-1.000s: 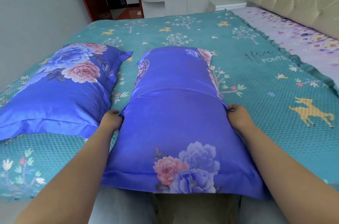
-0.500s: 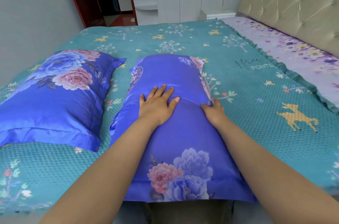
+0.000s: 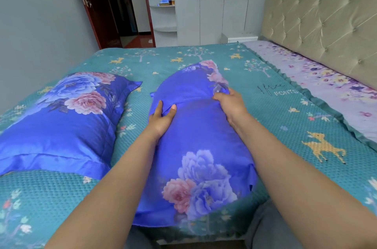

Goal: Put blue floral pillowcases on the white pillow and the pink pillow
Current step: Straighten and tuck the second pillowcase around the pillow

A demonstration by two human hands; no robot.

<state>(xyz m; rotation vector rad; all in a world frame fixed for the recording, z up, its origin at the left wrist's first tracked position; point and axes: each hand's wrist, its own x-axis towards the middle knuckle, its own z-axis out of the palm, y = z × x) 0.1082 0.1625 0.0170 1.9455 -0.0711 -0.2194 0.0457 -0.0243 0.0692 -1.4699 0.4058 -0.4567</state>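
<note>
Both hands are on the middle pillow right now: your left hand (image 3: 162, 115) has a pinch grip on the edge of the overlapping flap (image 3: 183, 89), thumb on top and fingers tucked under the fabric, and your right hand (image 3: 229, 104) is curled around the same flap's edge on the far side, holding a bunch of cloth. So neither grip is loose, both are holding pillowcase fabric

Step-wise, I'd say you're on the closing bit of the second pillow (image 3: 195, 140). It looks fully inside its blue floral case, no white or pink showing anywhere, so I honestly can't tell which pillow this one is. What's left seems to be getting that envelope flap seated over the pillow's end. The next move probably calls for pulling the flap evenly with both hands so it doesn't bunch on one side, then smoothing it flat. The satin looks slippery, so keep the pinch firm

Position-wise, the pillow lies lengthwise on the bed (image 3: 265, 118) right in front of you, between your forearms, with the flap seam running straight across between your two hands. The other cased pillow (image 3: 61, 122) sits just beside it to your left, not touching your hands, and looks finished
</note>
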